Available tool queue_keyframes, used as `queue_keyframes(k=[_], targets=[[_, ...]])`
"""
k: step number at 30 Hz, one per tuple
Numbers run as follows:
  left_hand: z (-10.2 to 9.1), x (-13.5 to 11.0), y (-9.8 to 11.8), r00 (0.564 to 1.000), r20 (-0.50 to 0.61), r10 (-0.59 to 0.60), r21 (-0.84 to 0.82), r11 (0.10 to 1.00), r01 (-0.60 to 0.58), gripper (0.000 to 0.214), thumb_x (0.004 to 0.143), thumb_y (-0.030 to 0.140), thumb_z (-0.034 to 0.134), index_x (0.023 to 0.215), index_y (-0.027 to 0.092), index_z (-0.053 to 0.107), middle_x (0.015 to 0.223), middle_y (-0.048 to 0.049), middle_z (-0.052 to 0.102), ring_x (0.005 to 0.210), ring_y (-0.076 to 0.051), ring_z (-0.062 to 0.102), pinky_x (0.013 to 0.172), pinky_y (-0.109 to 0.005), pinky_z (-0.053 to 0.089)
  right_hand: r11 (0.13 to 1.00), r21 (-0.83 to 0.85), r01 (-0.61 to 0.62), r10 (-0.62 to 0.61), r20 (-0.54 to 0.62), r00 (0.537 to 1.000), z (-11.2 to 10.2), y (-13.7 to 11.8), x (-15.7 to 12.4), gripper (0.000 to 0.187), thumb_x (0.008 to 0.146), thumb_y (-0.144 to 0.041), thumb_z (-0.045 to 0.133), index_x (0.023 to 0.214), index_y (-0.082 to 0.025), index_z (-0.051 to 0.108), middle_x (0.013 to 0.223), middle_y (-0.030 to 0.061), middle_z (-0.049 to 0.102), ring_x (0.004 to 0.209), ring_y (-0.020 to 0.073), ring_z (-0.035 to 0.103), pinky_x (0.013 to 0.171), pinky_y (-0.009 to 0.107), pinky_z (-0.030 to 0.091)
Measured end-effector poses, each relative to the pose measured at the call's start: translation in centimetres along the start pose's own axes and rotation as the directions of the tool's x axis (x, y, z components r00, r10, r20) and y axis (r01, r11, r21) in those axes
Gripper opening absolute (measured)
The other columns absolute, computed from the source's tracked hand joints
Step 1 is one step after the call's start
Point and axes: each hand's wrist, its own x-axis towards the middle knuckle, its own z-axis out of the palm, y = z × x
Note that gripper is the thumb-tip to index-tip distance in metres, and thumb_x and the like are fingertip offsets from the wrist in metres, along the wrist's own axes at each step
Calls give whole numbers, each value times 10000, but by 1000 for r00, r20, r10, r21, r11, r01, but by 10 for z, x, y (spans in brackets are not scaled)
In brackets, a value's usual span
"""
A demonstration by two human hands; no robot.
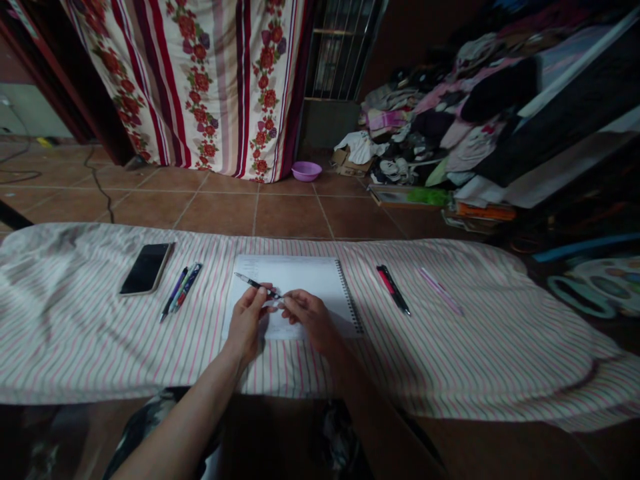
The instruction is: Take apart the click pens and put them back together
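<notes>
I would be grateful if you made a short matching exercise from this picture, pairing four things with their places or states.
Things:
1. Notebook
2. Raised pen
3. Phone
4. Basin

Places or states:
A. Lying on the striped cloth, dark screen upward
B. Purple, on the tiled floor near the curtain
C. Beneath the hands, with a spiral binding
D. Held in the fingers of the left hand

Right pairs: 1-C, 2-D, 3-A, 4-B.
</notes>
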Motion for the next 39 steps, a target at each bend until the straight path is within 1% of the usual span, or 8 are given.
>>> queue_keyframes(k=[2, 5, 10, 15, 22, 26, 32, 39], targets=[[-2, 0, 3, 1000, 23, -8, -7, 1000, 8, 298, 650, 355, 689, 857, 150, 621, 778, -25, 641, 695, -117, 590, 627, -218, 444, 994, -99, 40, -35, 52, 998, -1, -2, 0, 257, 674, -414, 635, 705, -159, 642, 557, 5, 614, 494, 103, 504, 490, 233, 371], [-4, -1, 6, 995, 93, -37, 46, 998, 33, 293, 673, 359, 658, 871, 150, 604, 616, 20, 574, 593, -109, 561, 578, -221, 424, 983, -153, 99, -100, 7, 995, -4, -5, 0, 269, 695, -431, 607, 680, -168, 659, 607, 22, 628, 508, 109, 505, 473, 234, 357], [-6, -6, 6, 969, 226, -100, 306, 952, 27, 278, 746, 365, 566, 881, 124, 602, 500, 26, 526, 476, -92, 472, 498, -215, 338, 995, -3, 95, -95, -62, 994, -5, -3, 2, 310, 695, -426, 615, 871, -179, 679, 756, 34, 639, 564, 102, 495, 489, 226, 353], [-4, -8, 0, 927, 347, -145, 449, 893, -29, 340, 740, 415, 560, 844, 97, 621, 407, 53, 437, 394, -68, 351, 437, -214, 223, 993, 64, 102, -100, -34, 994, -6, 0, 3, 353, 728, -417, 597, 960, -162, 669, 549, -47, 473, 495, 73, 385, 490, 223, 287], [-3, -7, -6, 946, 313, -84, 431, 900, -62, 307, 706, 429, 605, 788, 135, 570, 455, 59, 460, 377, -58, 378, 418, -204, 255, 990, 136, 31, -22, -69, 997, -9, -1, 3, 331, 664, -409, 648, 881, -164, 691, 553, -53, 437, 491, 69, 331, 485, 232, 232], [-5, -6, -9, 942, 335, -30, 467, 873, -139, 290, 742, 432, 569, 766, 143, 586, 447, 53, 458, 374, -63, 366, 411, -208, 257, 993, 115, 36, -24, -106, 994, -10, 1, 4, 305, 652, -400, 657, 844, -168, 703, 518, -54, 421, 493, 74, 336, 492, 233, 246], [-4, -8, -5, 958, 285, 33, 520, 834, -184, 258, 727, 413, 577, 674, 161, 587, 447, 51, 443, 389, -74, 376, 411, -210, 279, 993, 87, 86, -74, -133, 988, -9, 4, 6, 295, 670, -407, 642, 841, -175, 706, 532, -44, 434, 518, 87, 362, 512, 240, 271], [-4, -7, -4, 953, 302, 18, 537, 823, -186, 261, 733, 403, 563, 767, 152, 627, 599, 4, 573, 437, -83, 452, 460, -223, 356, 982, 176, 66, -42, -134, 990, -7, 3, 5, 290, 663, -398, 655, 836, -169, 697, 571, -41, 458, 517, 75, 359, 510, 232, 276]])
